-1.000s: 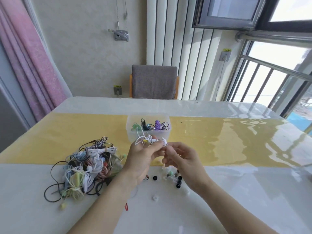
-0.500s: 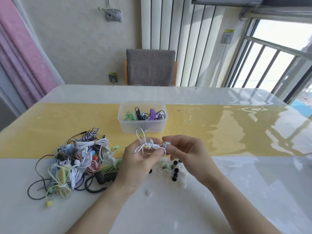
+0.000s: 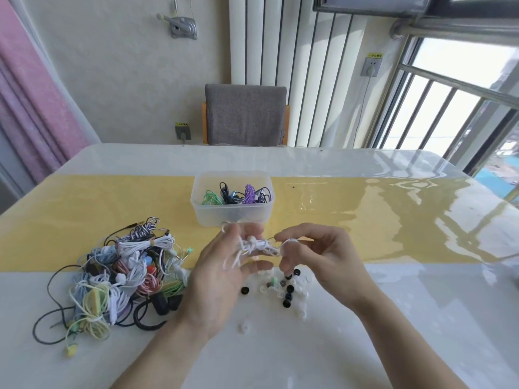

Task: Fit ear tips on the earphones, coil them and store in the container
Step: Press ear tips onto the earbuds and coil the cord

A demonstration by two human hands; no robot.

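Both hands hold one white earphone bundle [image 3: 257,245]: left hand [image 3: 222,272] fingers curl around it, right hand [image 3: 317,258] fingers pinch its end. One clear container [image 3: 231,217] holds about four coils; the loose ear tips [image 3: 283,287] are too many to count.

grey chair [image 3: 245,115] behind table [image 3: 365,318] | pink curtain [image 3: 31,102] left | wall socket [image 3: 372,66] right

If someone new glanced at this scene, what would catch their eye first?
Both hands, left hand and right hand, hold a white earphone bundle above scattered ear tips. A colourful earphone tangle lies at left, and a clear container of coiled sets sits behind.
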